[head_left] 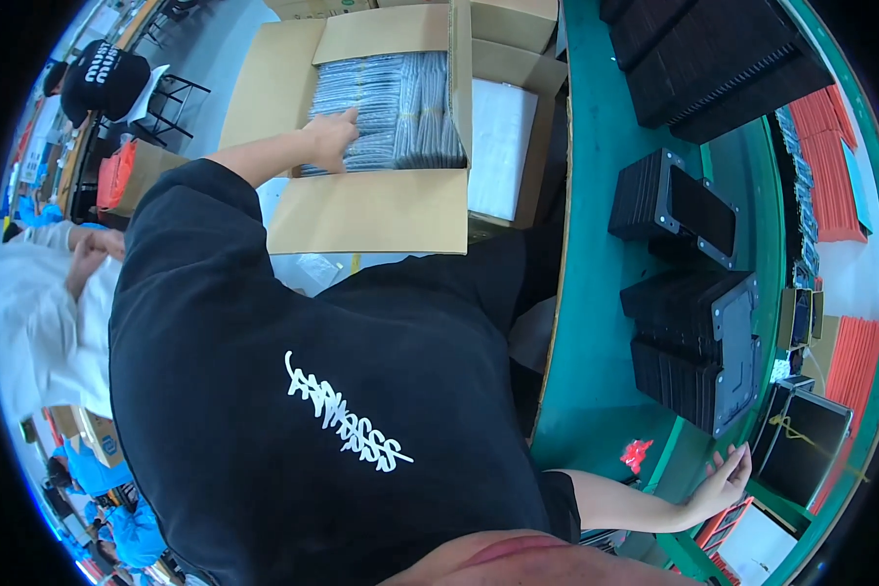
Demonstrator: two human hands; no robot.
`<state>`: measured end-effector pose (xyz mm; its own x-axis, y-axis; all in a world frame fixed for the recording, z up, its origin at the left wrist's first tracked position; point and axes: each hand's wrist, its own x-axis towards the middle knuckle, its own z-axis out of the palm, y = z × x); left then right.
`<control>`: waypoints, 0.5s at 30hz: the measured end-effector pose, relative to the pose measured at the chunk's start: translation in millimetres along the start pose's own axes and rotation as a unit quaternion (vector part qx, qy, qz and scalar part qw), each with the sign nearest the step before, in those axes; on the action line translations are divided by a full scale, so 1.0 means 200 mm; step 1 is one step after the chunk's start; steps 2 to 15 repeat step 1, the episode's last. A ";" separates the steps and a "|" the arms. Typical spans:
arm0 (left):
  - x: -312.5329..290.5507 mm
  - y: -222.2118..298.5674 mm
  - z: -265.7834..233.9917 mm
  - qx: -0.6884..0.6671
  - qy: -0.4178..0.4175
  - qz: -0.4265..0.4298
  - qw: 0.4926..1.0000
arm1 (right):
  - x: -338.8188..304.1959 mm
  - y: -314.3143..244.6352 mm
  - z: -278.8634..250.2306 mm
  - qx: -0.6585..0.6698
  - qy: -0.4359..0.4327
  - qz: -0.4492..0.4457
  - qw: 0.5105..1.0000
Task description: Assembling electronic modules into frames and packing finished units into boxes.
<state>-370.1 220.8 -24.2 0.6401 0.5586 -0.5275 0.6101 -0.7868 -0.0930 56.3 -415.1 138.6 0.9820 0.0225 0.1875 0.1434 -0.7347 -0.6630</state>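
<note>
My left hand (pixel 332 140) reaches over an open cardboard box (pixel 366 210), its fingers apart and resting at the edge of the packs inside. Tightly packed rows of flat items in clear plastic bags (pixel 359 93) fill the box, some banded together. What the items are, I cannot make out. At the lower right, my right hand (pixel 721 486) is held beside the green workbench, fingers loosely stretched and nothing in them. Closest to it are a stack of black plastic frames (pixel 693 342) and a dark, flat panel (pixel 801 439) with a yellow tie across it.
Another carton with a white foam sheet (pixel 501 146) stands beside the box. More black frames (pixel 674 205) and dark trays (pixel 723 63) lie along the green bench (pixel 591 322), with red stacks (pixel 830 166) beyond. At the left, a person in white (pixel 54 313) is close by.
</note>
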 end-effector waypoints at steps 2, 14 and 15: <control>0.02 0.02 0.01 0.013 -0.015 -0.016 1.000 | 0.00 -0.01 -0.01 0.002 -0.003 0.007 1.000; 0.02 0.02 0.01 0.013 -0.015 -0.016 1.000 | 0.00 -0.01 -0.01 0.002 -0.003 0.007 1.000; 0.02 0.02 0.01 0.013 -0.015 -0.016 1.000 | 0.00 -0.01 -0.01 0.002 -0.003 0.007 1.000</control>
